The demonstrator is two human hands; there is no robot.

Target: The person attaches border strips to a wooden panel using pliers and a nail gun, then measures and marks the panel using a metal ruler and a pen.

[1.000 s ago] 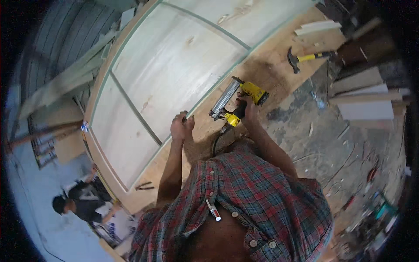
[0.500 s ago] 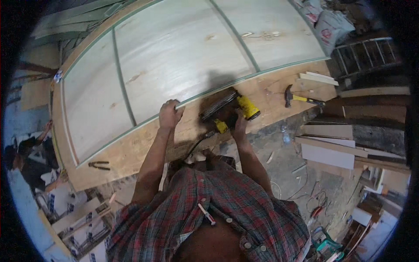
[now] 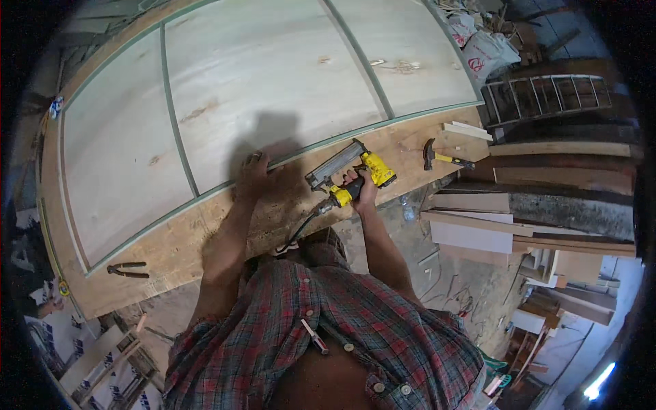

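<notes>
My right hand is wrapped round the black grip of a yellow nail gun. Its long grey magazine points to the upper left, and a dark air hose trails from the handle. The gun is over the near margin of the wooden worktable. At the near edge of a large pale panel, my left hand has its fingers closed over the green edge strip. Shadow dims that hand. Two more green strips cross the panel.
A claw hammer and pale wood offcuts lie right of the gun; pincers lie at the left. Boards are stacked at the right, below a ladder. Another person's hand shows at the far left.
My view has shifted, so the table sits further left. The nail gun has come out of shadow in my right hand. My left hand stays at the panel's edge, now in shadow.
</notes>
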